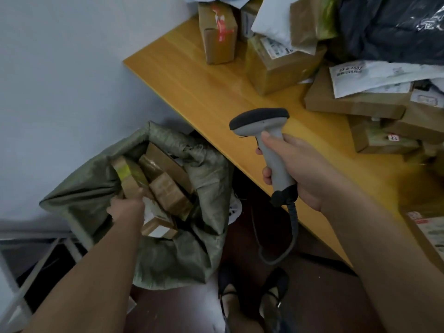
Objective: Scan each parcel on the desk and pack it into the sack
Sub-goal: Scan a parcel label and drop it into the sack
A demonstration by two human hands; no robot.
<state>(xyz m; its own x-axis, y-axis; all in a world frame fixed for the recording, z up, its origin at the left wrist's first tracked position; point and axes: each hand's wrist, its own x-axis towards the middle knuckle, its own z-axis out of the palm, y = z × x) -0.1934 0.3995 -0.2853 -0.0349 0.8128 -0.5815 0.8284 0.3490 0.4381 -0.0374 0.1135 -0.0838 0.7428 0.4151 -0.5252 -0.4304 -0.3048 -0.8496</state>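
- Desk [192, 75]: bare strip seen along near edge & left end; room there for a hand to pass.
- Far/right part of desk blocked by piled parcels [283, 68], stacked & overlapping.
- Below desk's left end: sack [168, 255] mouth held open, partly filled w/ boxes [168, 188]; left hand [127, 207] occupies near side.
- Scanner [266, 145] & coiled cable [292, 231] hang over desk's near edge.

Parcel sorting room or courier depot

Taped brown cardboard boxes with shipping labels [283, 68] crowd a yellow wooden desk [204, 87], a grey handheld barcode scanner [269, 143] is in use, and a green woven sack [182, 248] of boxes sits on the floor.
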